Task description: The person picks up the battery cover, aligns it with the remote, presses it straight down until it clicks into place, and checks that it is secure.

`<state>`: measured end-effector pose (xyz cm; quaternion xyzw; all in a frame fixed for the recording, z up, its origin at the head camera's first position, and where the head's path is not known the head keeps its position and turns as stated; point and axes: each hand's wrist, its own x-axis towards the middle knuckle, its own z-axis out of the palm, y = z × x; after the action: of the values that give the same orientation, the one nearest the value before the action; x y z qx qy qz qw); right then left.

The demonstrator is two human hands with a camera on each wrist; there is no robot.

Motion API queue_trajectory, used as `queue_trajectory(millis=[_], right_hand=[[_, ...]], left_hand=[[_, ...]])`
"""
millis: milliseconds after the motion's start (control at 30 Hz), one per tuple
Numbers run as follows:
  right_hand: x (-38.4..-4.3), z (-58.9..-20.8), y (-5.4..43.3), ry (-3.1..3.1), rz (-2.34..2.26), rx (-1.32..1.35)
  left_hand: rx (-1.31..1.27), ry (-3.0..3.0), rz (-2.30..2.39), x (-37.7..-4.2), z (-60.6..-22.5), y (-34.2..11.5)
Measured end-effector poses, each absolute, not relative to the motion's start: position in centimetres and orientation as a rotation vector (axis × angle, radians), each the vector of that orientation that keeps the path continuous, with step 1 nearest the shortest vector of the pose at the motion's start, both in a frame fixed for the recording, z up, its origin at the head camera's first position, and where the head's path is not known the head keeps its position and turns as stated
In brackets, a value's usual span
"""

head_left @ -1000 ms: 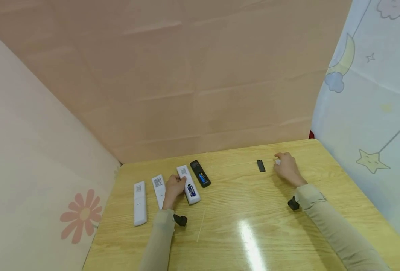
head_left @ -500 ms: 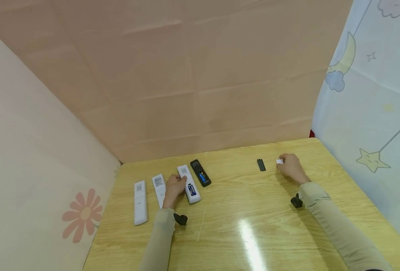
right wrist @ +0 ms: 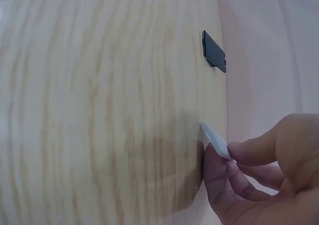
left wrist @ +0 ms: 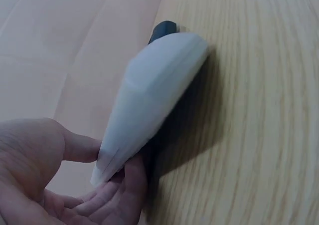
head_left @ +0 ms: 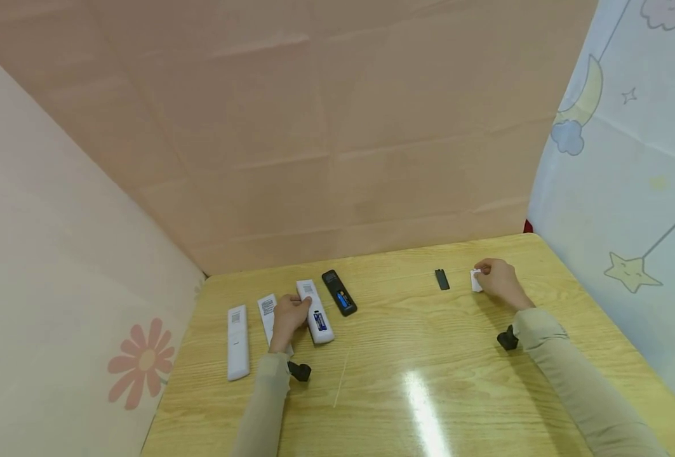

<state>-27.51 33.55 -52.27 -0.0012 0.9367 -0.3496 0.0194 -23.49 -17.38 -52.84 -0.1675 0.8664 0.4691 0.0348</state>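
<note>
My left hand (head_left: 287, 319) grips a white remote control (head_left: 311, 302) by its side, thumb on one face and fingers underneath. The back of this remote faces up, and two blue batteries (head_left: 320, 321) show in its uncovered compartment. In the left wrist view the remote (left wrist: 149, 85) stands tilted, with a shadow on the wood below it. Far to the right, my right hand (head_left: 500, 282) pinches a small white battery cover (head_left: 476, 280) between thumb and fingers. The right wrist view shows that cover (right wrist: 215, 141) edge-on, close over the table.
Right of the held remote lies a black remote (head_left: 340, 293) with a blue battery showing. A black battery cover (head_left: 442, 279) rests left of my right hand. Two more white remotes lie face down at the left, one (head_left: 267, 309) partly behind my left hand, one (head_left: 237, 343) farther out.
My right hand has moved a little to the right, and more of the white cover shows in its fingers. My left hand and its remote have shifted slightly left.
</note>
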Motion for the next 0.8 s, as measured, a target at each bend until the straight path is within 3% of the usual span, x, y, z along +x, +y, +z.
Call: queue_trajectory(millis=[500,800], right_hand=[[-26.7,-50.9,32.7,2.911,-1.150,-0.026],[-26.1,-50.3,31.4,2.690,-1.429,-0.058]], left_hand=[[-0.510,2.388,1.743,-23.3,-53.0,-17.3],[-0.524,2.288,1.834,-23.2,-52.8,-17.3]])
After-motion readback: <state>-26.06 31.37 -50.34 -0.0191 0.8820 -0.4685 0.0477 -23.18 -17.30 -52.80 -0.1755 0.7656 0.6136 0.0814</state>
